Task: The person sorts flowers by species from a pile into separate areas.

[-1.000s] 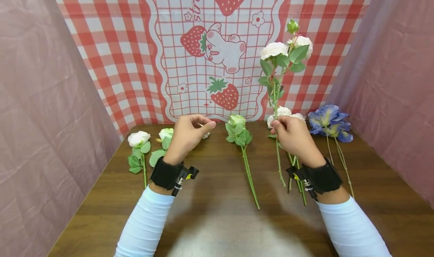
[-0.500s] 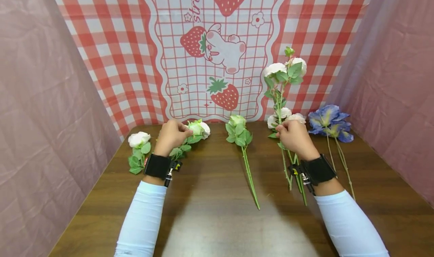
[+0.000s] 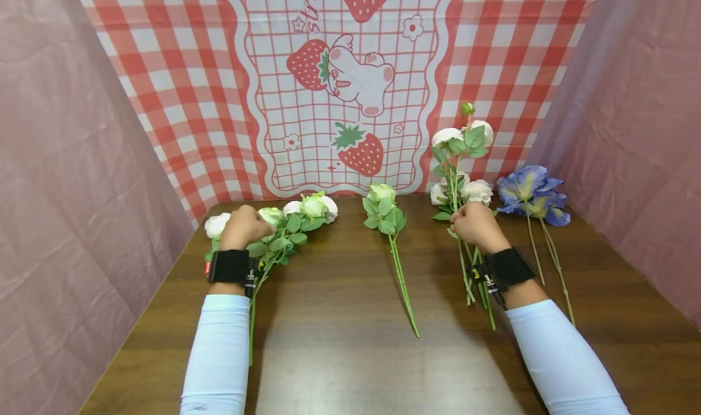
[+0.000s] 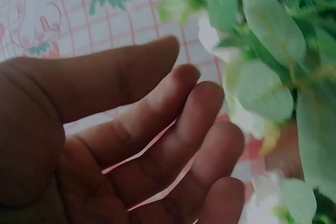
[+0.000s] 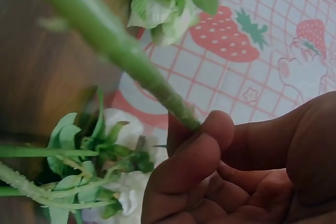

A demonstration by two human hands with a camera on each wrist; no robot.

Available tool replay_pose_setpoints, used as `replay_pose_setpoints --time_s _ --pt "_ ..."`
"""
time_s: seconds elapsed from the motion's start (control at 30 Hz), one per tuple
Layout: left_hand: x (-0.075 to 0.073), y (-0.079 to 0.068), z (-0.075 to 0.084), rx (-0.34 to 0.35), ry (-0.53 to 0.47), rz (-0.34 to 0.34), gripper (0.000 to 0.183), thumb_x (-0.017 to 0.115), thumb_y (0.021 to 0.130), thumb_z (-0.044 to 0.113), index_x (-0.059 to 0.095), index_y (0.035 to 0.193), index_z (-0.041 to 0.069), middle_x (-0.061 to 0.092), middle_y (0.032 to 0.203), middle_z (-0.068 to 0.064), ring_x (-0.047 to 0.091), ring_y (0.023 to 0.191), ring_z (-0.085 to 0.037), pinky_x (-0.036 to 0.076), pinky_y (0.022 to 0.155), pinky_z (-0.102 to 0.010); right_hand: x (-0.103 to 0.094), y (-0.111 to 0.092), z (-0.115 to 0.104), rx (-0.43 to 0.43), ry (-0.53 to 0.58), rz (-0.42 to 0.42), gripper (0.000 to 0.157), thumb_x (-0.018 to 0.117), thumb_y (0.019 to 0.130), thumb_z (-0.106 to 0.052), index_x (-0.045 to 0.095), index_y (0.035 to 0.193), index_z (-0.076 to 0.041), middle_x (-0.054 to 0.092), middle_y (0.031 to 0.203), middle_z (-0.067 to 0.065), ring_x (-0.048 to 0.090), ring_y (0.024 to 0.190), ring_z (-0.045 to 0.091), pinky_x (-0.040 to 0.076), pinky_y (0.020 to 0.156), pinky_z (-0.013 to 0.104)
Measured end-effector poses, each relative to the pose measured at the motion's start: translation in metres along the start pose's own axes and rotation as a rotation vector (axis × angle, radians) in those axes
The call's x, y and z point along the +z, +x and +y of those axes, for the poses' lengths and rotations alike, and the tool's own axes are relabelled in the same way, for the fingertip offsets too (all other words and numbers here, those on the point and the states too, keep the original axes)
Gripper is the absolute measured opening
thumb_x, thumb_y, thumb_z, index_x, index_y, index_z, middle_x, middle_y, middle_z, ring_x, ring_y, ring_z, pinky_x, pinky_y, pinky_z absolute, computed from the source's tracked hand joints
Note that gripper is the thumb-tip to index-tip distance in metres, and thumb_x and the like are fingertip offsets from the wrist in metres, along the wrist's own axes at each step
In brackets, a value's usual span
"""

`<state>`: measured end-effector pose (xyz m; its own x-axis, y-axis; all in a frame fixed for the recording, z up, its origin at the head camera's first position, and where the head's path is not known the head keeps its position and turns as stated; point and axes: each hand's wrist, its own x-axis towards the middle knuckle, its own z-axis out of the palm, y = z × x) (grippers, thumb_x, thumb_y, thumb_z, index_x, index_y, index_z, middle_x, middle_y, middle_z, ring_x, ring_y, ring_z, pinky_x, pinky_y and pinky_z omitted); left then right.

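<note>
My right hand (image 3: 475, 225) pinches the green stem (image 5: 131, 59) of a white, several-headed flower (image 3: 448, 137) between thumb and fingertips. The flower stands upright, its blooms raised in front of the checked cloth. Below and behind it, white flowers (image 3: 476, 191) lie on the table, their stems toward me. My left hand (image 3: 241, 227) is over the flowers at the left. In the left wrist view its fingers (image 4: 205, 103) are loosely bent, thumb apart, with nothing between them. Pale green roses (image 3: 313, 206) with leaves are beside it, and a white rose (image 3: 217, 225) is partly hidden behind it.
A pale green rose (image 3: 381, 193) with long stems lies mid-table. Blue flowers (image 3: 533, 196) lie at the right. A red-and-white checked cloth (image 3: 350, 108) hangs behind the wooden table (image 3: 328, 342), with pink curtains (image 3: 630, 129) at both sides.
My right hand has lowered the upright white flower. My left hand has moved left, uncovering the pale green roses and now covering part of the white rose.
</note>
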<state>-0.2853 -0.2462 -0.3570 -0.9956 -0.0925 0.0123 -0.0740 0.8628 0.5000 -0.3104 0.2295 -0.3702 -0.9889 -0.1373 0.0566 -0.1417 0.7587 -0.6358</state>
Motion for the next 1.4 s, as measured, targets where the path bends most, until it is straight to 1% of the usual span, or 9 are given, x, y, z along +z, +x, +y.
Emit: replay_pose_setpoints --time_s 0.1,0.23,0.27,0.47,0.63,0.77,0.93,1.2,1.4 --pt "-0.005 0.000 -0.008 -0.014 0.002 -0.075 0.039 0.077 0.088 0.025 0.062 0.056 0.010 0.050 0.058 0.003 0.050 0.061 -0.019 0.045 0.061 -0.036 0.000 0.003 0.004 -0.004 -0.038 0.001 0.027 0.049 0.094 -0.002 0.069 0.077 0.000 0.066 0.082 0.015 0.037 0.055 0.015 0.033 0.055 0.032" --pt "-0.008 0.002 -0.017 -0.032 0.036 -0.194 0.045 0.077 0.089 0.023 0.054 0.052 0.014 0.046 0.051 0.003 0.046 0.050 -0.013 0.042 0.056 -0.030 0.000 0.006 0.007 -0.010 -0.086 0.004 0.034 0.053 0.091 -0.004 0.054 0.057 -0.010 0.046 0.061 0.000 0.036 0.054 0.015 0.033 0.054 0.031" --pt "-0.008 0.002 -0.019 -0.032 0.043 -0.217 0.045 0.078 0.089 0.023 0.054 0.052 0.014 0.046 0.051 0.003 0.047 0.050 -0.012 0.042 0.056 -0.029 0.000 0.007 0.008 -0.007 -0.091 0.001 0.037 0.051 0.090 -0.004 0.049 0.055 -0.013 0.043 0.058 -0.001 0.035 0.053 0.015 0.033 0.054 0.031" --pt "-0.003 0.004 -0.026 -0.006 0.055 -0.309 0.043 0.083 0.085 0.022 0.057 0.053 0.014 0.047 0.049 0.004 0.046 0.048 -0.010 0.041 0.054 -0.027 0.002 0.009 0.014 0.020 -0.132 -0.010 0.034 0.048 0.085 -0.004 0.046 0.053 -0.015 0.054 0.061 0.002 0.043 0.054 0.019 0.037 0.053 0.031" --pt "0.004 0.001 -0.027 0.001 0.101 -0.313 0.036 0.086 0.080 0.021 0.061 0.056 0.013 0.051 0.052 0.003 0.050 0.051 -0.011 0.043 0.054 -0.028 0.006 0.011 0.020 0.049 -0.125 -0.019 0.030 0.050 0.081 -0.003 0.049 0.054 -0.014 0.056 0.066 0.006 0.045 0.057 0.021 0.038 0.052 0.032" --pt "0.008 -0.002 -0.023 -0.010 0.166 -0.302 0.031 0.087 0.077 0.022 0.063 0.059 0.012 0.056 0.057 0.001 0.053 0.057 -0.015 0.045 0.057 -0.031 0.007 0.012 0.023 0.056 -0.131 -0.023 0.030 0.050 0.080 -0.004 0.044 0.053 -0.016 0.047 0.061 0.002 0.040 0.055 0.020 0.036 0.052 0.032" --pt "0.010 -0.004 -0.018 -0.042 0.212 -0.330 0.030 0.090 0.076 0.024 0.066 0.064 0.010 0.060 0.062 -0.001 0.055 0.061 -0.018 0.047 0.060 -0.035 0.009 0.013 0.026 0.070 -0.172 -0.022 0.029 0.050 0.083 -0.009 0.039 0.057 -0.017 0.036 0.060 0.000 0.037 0.056 0.020 0.036 0.053 0.034" --pt "0.011 -0.005 -0.017 -0.056 0.233 -0.323 0.024 0.087 0.078 0.019 0.068 0.068 0.008 0.064 0.065 -0.003 0.060 0.067 -0.021 0.049 0.065 -0.037 0.012 0.012 0.031 0.063 -0.233 -0.008 0.032 0.051 0.087 -0.014 0.039 0.057 -0.016 0.035 0.061 0.001 0.041 0.059 0.023 0.041 0.061 0.042" --pt "0.009 -0.003 -0.017 -0.032 0.226 -0.325 0.019 0.083 0.078 0.014 0.068 0.074 0.004 0.065 0.071 -0.006 0.061 0.070 -0.023 0.051 0.066 -0.037 0.009 0.010 0.033 0.086 -0.257 -0.049 0.032 0.054 0.089 -0.017 0.042 0.060 -0.014 0.035 0.061 0.000 0.041 0.058 0.022 0.041 0.066 0.043"
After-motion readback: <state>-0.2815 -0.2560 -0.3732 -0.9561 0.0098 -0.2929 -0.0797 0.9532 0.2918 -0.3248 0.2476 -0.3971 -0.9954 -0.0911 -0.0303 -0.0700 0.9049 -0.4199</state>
